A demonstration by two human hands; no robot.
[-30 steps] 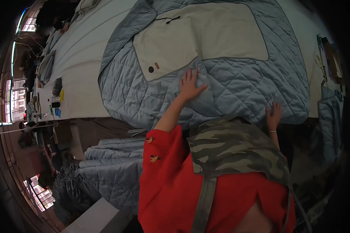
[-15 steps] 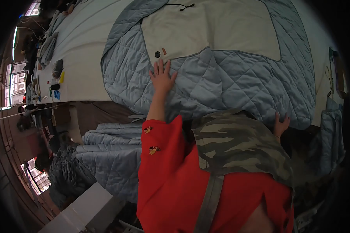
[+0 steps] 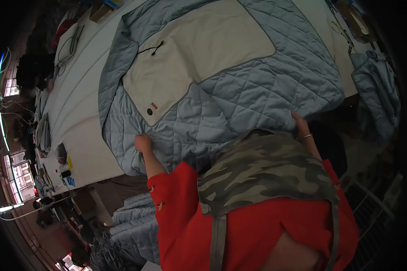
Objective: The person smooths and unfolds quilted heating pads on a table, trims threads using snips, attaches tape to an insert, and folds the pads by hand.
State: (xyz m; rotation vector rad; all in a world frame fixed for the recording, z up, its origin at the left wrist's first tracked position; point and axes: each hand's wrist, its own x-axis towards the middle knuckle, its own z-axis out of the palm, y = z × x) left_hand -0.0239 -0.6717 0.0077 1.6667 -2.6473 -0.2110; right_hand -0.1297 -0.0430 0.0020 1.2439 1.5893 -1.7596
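Head view, nearest me: a camouflage apron (image 3: 267,178) over a red top (image 3: 239,235), close against the near edge of a grey-blue quilt (image 3: 257,92). My left hand (image 3: 143,143) is closed in a fist on its near-left part, fabric creasing around it. My right hand (image 3: 301,127) is at the near edge, thumb on top; I read it as a pinch, but the fingers underneath are hidden. The quilt lies spread across the desk (image 3: 88,163), its cream panel (image 3: 230,43) facing up beyond the hands, with a short dark cord (image 3: 156,48) on top. I judge this to be handling the near edge for positioning; moving it from here calls for even tension between both hands, without dragging the panel into wrinkles.
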